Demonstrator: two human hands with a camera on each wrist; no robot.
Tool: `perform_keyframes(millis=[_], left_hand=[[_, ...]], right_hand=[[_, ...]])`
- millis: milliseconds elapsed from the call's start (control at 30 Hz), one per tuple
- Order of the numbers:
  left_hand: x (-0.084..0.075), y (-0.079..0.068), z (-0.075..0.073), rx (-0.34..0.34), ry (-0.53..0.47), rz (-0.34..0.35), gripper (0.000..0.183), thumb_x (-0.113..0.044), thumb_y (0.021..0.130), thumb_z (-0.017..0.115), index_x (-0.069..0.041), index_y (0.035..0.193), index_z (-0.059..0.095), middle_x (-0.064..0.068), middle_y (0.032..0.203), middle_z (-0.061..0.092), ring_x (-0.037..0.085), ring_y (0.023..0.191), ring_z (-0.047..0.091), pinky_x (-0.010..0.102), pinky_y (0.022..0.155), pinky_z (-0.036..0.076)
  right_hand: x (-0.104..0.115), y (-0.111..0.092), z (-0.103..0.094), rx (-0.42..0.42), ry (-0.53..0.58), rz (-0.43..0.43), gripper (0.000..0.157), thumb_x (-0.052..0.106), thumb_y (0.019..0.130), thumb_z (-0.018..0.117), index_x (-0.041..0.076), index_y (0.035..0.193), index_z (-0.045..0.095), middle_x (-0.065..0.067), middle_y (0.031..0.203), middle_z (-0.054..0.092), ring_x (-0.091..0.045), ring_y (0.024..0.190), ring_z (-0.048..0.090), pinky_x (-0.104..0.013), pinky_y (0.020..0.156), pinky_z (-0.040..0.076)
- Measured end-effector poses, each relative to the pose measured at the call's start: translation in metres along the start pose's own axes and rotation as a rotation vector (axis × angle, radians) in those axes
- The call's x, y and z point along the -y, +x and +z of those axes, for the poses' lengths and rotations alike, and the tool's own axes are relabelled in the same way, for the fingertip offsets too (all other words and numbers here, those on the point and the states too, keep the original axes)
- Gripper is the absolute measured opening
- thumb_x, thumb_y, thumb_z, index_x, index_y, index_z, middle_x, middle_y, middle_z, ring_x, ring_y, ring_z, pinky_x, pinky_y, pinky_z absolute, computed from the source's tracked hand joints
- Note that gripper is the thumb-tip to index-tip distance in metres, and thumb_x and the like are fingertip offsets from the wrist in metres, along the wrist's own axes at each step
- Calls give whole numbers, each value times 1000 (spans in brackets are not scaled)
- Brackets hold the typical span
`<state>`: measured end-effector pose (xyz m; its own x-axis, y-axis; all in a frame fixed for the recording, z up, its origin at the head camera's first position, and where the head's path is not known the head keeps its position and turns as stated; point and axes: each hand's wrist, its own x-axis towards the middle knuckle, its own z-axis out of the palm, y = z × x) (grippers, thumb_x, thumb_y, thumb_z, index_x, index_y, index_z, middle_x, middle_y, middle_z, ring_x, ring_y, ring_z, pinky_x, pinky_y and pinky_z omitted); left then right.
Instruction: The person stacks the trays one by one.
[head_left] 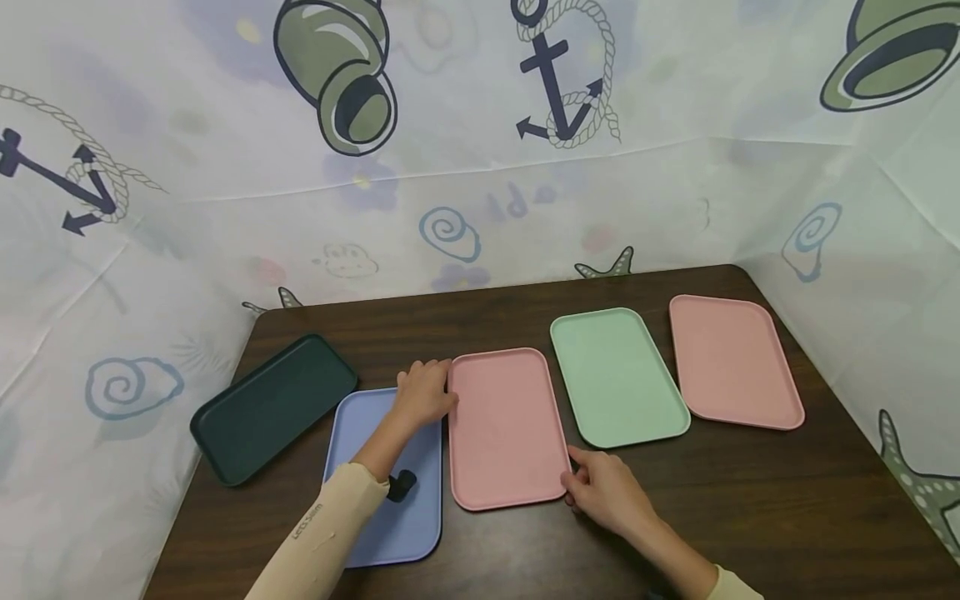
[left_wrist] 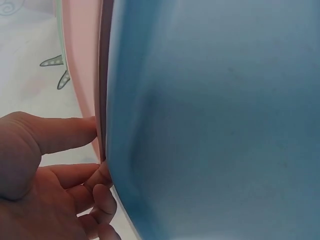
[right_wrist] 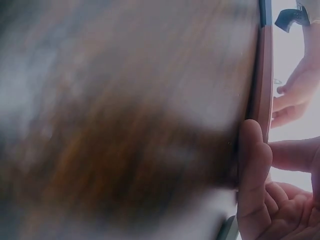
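Note:
In the head view a pink tray (head_left: pixel 510 433) lies flat in the middle, long side away from me. My left hand (head_left: pixel 423 393) holds its far left edge; in the left wrist view the thumb (left_wrist: pixel 70 132) lies on the rim with fingers curled at the edge. Its near right edge is pinched between thumb and fingers of my right hand (head_left: pixel 603 487), also seen close in the right wrist view. Left of the pink tray is a blue tray (head_left: pixel 420 521), partly covered by my left forearm; it fills much of the left wrist view.
A dark green tray (head_left: pixel 273 408) lies slanted at the far left of the brown table (head_left: pixel 750 500). To the right lie a mint green tray (head_left: pixel 618 375) and a second pink tray (head_left: pixel 735 362), close together. Patterned white cloth (head_left: pixel 465 167) encloses the table's back and sides.

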<state>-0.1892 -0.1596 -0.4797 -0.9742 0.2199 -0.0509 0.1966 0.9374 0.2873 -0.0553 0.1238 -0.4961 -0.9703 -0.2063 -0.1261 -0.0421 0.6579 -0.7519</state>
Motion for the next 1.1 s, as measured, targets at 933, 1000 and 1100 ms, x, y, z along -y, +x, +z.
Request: perform_keyframes(millis=[933, 1000, 1100], left_hand=[[18, 46, -18, 84, -108, -16, 52, -12, 86, 58, -1, 137, 54, 9, 93, 63, 29, 83, 60, 50, 72, 42], [18, 47, -17, 83, -112, -15, 46, -12, 86, 59, -2, 131, 59, 8, 89, 63, 29, 82, 60, 49, 71, 42], [18, 48, -16, 84, -121, -23, 42, -11, 86, 60, -4, 127, 61, 7, 86, 63, 29, 82, 60, 50, 71, 41]], right_hand=[[8, 49, -4, -46, -34, -7, 45, 6, 89, 57, -8, 132, 56, 9, 49, 56, -8, 42, 53, -27, 41, 34], [8, 50, -4, -48, -45, -5, 45, 6, 89, 57, -8, 132, 56, 9, 48, 56, -8, 42, 53, -27, 41, 34], [9, 51, -5, -50, -56, -5, 45, 6, 89, 56, -8, 132, 57, 9, 47, 54, -9, 41, 51, -27, 41, 33]])
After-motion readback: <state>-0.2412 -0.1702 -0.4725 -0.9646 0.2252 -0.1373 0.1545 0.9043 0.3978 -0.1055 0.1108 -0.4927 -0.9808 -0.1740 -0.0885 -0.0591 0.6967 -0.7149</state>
